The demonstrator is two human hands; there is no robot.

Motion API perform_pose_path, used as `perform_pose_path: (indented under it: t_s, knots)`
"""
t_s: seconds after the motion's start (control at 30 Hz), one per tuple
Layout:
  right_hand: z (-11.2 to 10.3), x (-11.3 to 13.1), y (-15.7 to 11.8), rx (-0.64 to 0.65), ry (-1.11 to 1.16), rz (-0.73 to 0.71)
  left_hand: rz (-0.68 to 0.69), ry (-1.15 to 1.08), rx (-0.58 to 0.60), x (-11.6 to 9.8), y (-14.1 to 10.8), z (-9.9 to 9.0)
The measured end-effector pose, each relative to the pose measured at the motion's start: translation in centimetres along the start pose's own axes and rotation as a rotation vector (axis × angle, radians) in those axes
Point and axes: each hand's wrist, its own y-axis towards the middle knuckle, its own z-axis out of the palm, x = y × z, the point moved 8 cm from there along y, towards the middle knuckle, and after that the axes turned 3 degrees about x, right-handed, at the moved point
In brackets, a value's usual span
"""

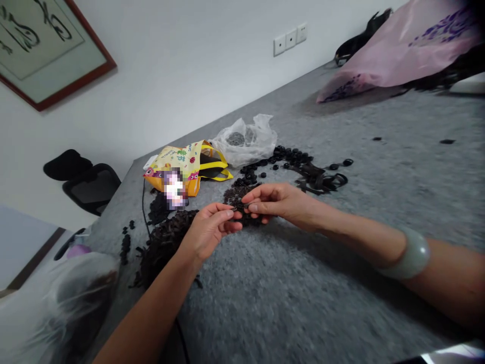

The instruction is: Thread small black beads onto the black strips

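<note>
A small dark strip (pixel 235 208) is pinched by the fingertips of both the left hand (pixel 208 231) and the right hand (pixel 276 202); it sits just above a heap of dark strips (pixel 162 247); black buttons (pixel 291 157) lie beyond; a yellow bag (pixel 185 164) and a clear plastic bag (pixel 242 141) rest on the grey felt table (pixel 379 283).

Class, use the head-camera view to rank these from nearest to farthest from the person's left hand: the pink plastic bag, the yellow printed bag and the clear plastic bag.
From the left hand:
1. The yellow printed bag: just beyond the hand, up and left in view.
2. The clear plastic bag: next, beside the yellow bag's far side.
3. The pink plastic bag: farthest, top right.
</note>
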Motion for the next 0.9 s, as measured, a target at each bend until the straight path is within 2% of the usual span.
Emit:
perform_pose_path:
  t_s: [0.4, 0.5, 0.67, 0.77, 0.9]
  knots:
    - [0.9, -0.7, -0.1, 0.050, 0.196, 0.047, 0.026, 0.016, 0.034, -0.3, -0.3, 0.5]
    - [1.0, -0.9, -0.1, 0.052, 0.209, 0.079, 0.127, 0.112, 0.038, -1.0, -0.4, 0.6]
    - [0.8, -1.0, -0.2, 0.029, 0.182, 0.069, 0.346, 0.452, -0.032, -2.5, -0.8, 0.5]
    - [0.7, -0.8, -0.2, -0.002, 0.158, 0.068, 0.435, 0.611, -0.071, -2.9, -1.0, 0.6]
    - [0.8, -0.7, -0.3, -0.047, 0.093, 0.092, 0.502, 0.729, -0.061, -3.1, -1.3, 1.0]
